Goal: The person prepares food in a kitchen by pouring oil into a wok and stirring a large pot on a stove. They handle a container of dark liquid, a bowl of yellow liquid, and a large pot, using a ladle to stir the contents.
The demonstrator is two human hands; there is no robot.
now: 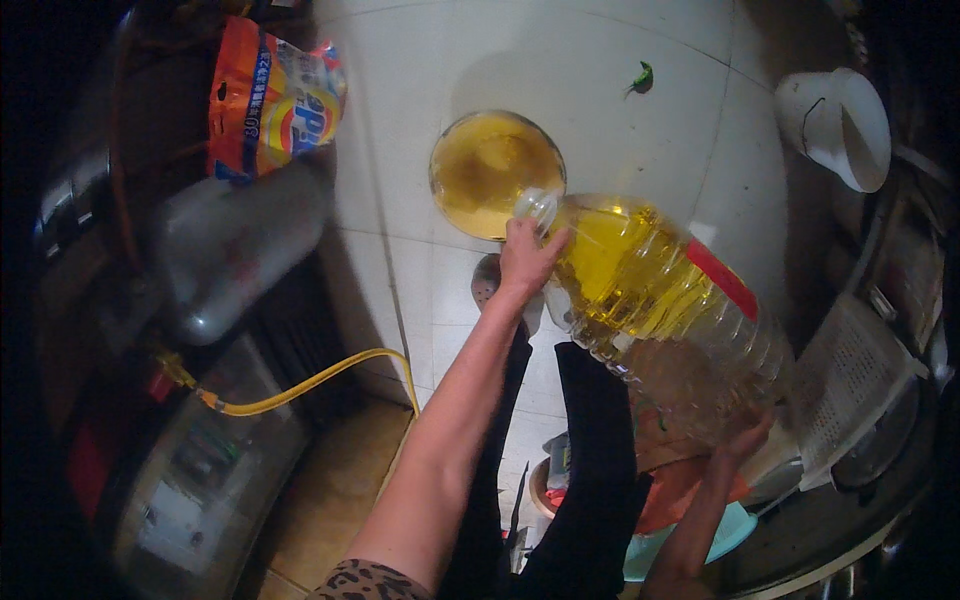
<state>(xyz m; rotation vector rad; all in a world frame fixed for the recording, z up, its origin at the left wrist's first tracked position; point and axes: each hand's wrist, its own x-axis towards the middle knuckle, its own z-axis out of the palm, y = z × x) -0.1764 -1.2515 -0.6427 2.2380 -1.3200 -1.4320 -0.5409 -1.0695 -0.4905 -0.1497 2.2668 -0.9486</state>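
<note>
A large clear plastic jug (637,277) of yellow oil lies tilted, its mouth over the rim of a round metal bowl (495,174) on the tiled floor. Yellowish liquid covers the bowl's inside. My left hand (529,259) grips the jug's neck just below the mouth. At the jug's far end, low on the right, my right hand (744,439) supports the base; its fingers are partly hidden behind the plastic. Whether oil is flowing from the mouth cannot be made out.
A Tide detergent bag (277,105) and a grey gas cylinder (240,247) with a yellow hose (315,386) stand left. A green pepper (642,78) lies on the floor. At right are a white bucket (817,124) and a perforated white basket (855,375).
</note>
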